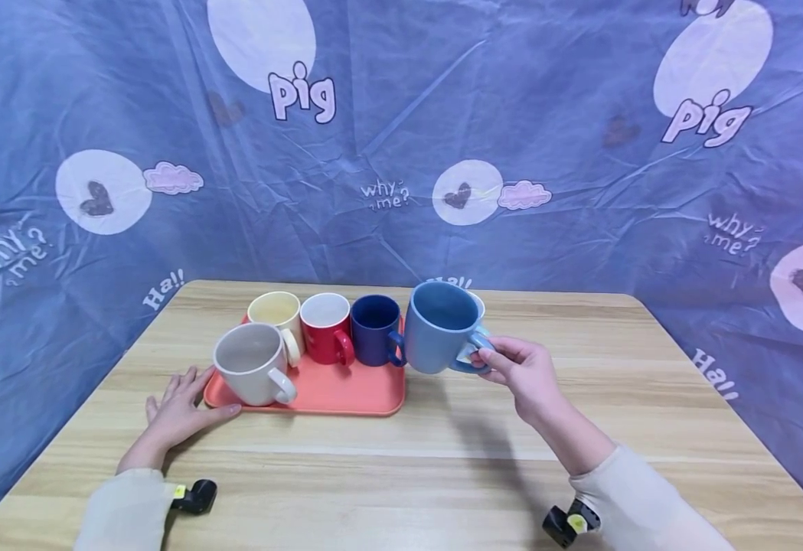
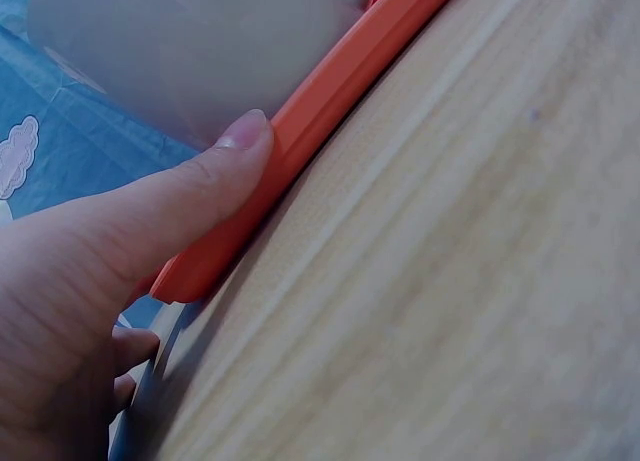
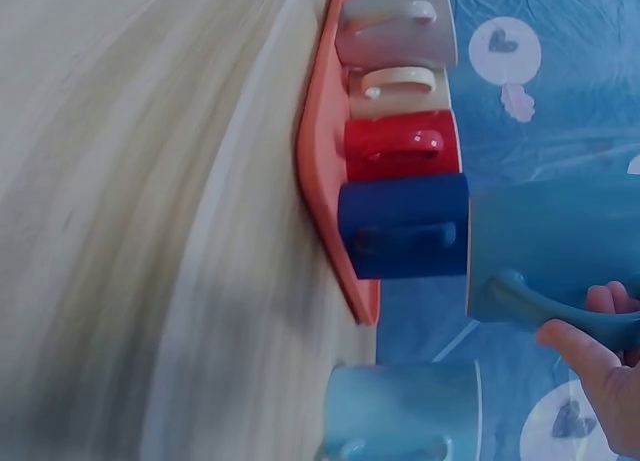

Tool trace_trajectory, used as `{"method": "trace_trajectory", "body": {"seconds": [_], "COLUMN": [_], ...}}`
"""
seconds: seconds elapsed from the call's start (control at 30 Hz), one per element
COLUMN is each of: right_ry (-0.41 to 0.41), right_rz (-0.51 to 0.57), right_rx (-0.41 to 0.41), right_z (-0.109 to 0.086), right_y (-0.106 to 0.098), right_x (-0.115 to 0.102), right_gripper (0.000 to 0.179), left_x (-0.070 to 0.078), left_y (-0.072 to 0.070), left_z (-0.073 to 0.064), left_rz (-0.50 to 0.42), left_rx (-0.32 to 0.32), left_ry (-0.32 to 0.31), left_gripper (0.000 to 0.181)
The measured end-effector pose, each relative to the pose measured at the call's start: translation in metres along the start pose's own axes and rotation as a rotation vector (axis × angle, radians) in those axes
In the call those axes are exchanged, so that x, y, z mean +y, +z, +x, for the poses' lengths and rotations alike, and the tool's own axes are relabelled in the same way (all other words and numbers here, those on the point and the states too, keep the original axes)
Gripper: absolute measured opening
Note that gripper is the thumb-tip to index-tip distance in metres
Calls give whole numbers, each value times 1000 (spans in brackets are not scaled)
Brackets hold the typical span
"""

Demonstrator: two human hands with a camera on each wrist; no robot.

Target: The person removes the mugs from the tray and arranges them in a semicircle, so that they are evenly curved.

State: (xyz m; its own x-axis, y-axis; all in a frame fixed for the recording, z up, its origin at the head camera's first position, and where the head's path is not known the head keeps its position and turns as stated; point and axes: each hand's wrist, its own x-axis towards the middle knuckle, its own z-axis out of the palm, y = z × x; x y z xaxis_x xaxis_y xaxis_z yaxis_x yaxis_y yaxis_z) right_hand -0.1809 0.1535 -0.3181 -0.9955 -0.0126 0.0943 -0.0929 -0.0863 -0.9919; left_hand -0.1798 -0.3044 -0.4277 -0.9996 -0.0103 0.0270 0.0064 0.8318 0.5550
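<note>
My right hand [image 1: 528,375] pinches the handle of a blue-grey mug [image 1: 435,337], which hangs in the air by the tray's right end. In the right wrist view this mug [image 3: 550,246] is clear of the table. My left hand [image 1: 179,409] rests at the left front corner of the coral tray [image 1: 346,399], fingers spread; its thumb [image 2: 225,161] lies along the rim. On that corner of the tray stands a light grey mug [image 1: 249,367]. Behind it, a cream mug [image 1: 275,308], a red mug [image 1: 320,340] and a navy mug [image 1: 373,337] form a row.
A light blue mug [image 3: 400,406] stands on the table right of the tray, mostly hidden behind the held mug in the head view. The wooden table [image 1: 373,474] reaches back to a blue printed cloth [image 1: 387,138]. Cameras sit at both cuffs.
</note>
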Motion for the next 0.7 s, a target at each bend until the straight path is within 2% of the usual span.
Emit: {"method": "trace_trajectory", "body": {"seconds": [0.2,0.43,0.7], "right_ry": [4,44,56], "right_rz": [2,-15,-26], "right_rx": [-1,26,44], "right_z": [-2,-4,-3], "right_y": [-10,-17,-24], "right_x": [7,19,36], "right_gripper": [10,12,14], "left_x": [1,0,2], "left_y": [0,0,1], "left_z": [0,2,1], "left_rz": [-1,11,-7], "left_rx": [-2,11,-9], "left_ry": [-12,8,-27], "left_gripper": [96,96,96]}}
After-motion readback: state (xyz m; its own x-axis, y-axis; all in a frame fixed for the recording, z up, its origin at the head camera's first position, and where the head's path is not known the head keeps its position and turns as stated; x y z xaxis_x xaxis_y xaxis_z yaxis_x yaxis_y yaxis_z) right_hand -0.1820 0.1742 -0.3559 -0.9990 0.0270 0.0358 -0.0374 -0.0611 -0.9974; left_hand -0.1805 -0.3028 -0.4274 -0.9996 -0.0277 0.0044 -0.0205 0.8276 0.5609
